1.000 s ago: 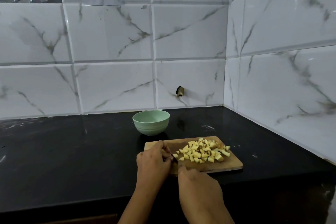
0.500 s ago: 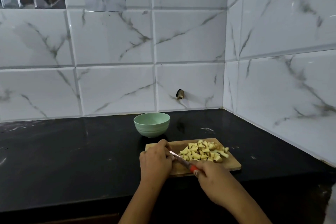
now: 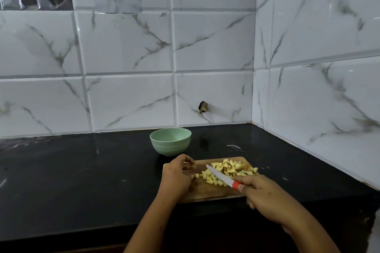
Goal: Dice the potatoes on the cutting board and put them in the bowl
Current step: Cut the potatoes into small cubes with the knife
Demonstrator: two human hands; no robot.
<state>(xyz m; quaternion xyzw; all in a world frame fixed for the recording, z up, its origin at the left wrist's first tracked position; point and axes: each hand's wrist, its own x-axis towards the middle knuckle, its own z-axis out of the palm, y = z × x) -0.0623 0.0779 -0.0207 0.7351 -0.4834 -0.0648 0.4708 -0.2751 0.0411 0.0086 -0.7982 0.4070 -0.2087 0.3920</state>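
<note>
A wooden cutting board [image 3: 207,193] lies on the black counter with a pile of diced potato [image 3: 230,170] on its far right part. My right hand [image 3: 265,197] grips the red handle of a knife [image 3: 221,177]; the blade lies slanted across the cubes, tip pointing left and away. My left hand [image 3: 176,176] rests on the board's left end with fingers loosely curled, next to a few loose cubes; I cannot see anything held in it. A pale green bowl [image 3: 170,141] stands just behind the board, and its inside looks empty.
The black counter [image 3: 82,181] stretches left of the board. White marble tile walls close the back and right side, meeting in a corner [image 3: 254,123]. A small dark hole [image 3: 203,107] marks the back wall. The counter's front edge runs under my forearms.
My right hand has drawn back to the right and lifted the knife, so the blade now lies over the cubes. My left hand stays at the board's left end.
</note>
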